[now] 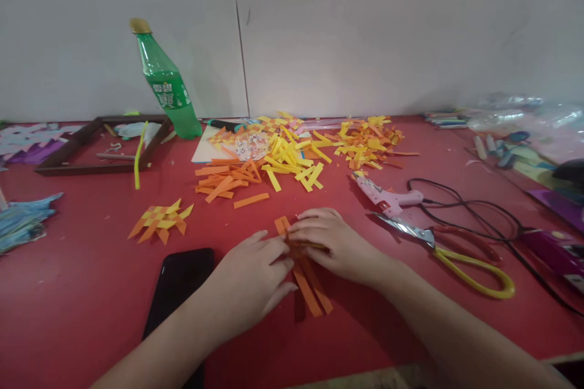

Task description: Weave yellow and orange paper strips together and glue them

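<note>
My left hand (253, 276) and my right hand (331, 242) meet over a few orange paper strips (311, 292) lying on the red table (82, 292). Both hands press down with fingers curled, pinching the strips where they cross. Strip ends stick out toward me and one pokes out behind the fingers. A finished orange-and-yellow woven piece (160, 220) lies to the left. A heap of loose orange strips (225, 181) and yellow strips (292, 161) sits farther back.
A black phone (180, 282) lies by my left forearm. Yellow-handled scissors (456, 249), a pink glue gun (387, 196) and black cables (460, 206) are on the right. A green bottle (166, 82) and a brown frame (98, 146) stand at the back left.
</note>
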Motion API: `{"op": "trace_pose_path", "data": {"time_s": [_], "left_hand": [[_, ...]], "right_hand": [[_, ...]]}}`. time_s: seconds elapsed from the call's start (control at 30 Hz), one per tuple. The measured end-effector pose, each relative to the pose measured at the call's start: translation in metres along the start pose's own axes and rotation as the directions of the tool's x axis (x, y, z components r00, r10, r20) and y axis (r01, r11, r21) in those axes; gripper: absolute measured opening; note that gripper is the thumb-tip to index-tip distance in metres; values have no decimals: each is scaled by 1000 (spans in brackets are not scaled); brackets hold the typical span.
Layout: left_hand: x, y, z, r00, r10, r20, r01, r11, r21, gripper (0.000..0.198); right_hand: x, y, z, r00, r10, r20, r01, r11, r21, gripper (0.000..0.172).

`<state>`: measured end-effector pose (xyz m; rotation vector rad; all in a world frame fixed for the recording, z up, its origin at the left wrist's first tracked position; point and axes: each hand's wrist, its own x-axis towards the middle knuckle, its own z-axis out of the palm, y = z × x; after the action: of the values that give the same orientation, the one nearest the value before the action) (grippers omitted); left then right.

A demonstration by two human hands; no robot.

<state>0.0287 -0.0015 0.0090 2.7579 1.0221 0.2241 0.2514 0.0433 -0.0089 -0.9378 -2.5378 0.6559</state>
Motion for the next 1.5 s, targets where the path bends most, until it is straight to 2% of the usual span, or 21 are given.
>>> {"op": "trace_pose_path", "data": {"time_s": [0.17,0.3,0.47,0.63,0.77,0.9,1.03,1.23,1.4,1.5], "left_hand": [[1,-1,0,1000,-17,22,17,999,-29,21],[0,-1,0,1000,-23,21,24,999,-46,23],[0,0,-1,1000,-25,9,25,999,-48,25],[0,1,-2,999,-7,-39,7,1000,-10,26],[-1,1,-1,998,0,-65,-2,1000,-30,24],[-2,1,0,998,7,-70,-11,998,-58,25],[-1,1,-1,999,4,-54,-7,999,-52,24],[0,0,1,998,-17,-61,13,998,-65,22],[0,-2,2,990,-123,-72,123,992,0,22],[0,-2,0,977,-191,-91,197,978,68,20]], "right_hand": [[1,-2,2,998,57,1,-57,996,-72,36],[0,-3,1,996,93,-7,-94,986,-138,34],[-2,-5,2,993,116,10,-114,984,-140,33],[-3,-2,0,998,67,-13,-68,990,-122,34],[-4,-1,-5,999,7,-53,-12,994,-105,23],[-6,-1,-11,1000,-4,-26,1,994,-113,13],[-6,0,-13,1000,3,12,-2,994,-105,16],[-7,-1,-12,1000,-9,8,9,996,-92,15],[-6,-5,-12,997,-33,-76,26,995,-94,9],[-4,-8,-12,989,-15,-145,5,997,-74,11]]}}
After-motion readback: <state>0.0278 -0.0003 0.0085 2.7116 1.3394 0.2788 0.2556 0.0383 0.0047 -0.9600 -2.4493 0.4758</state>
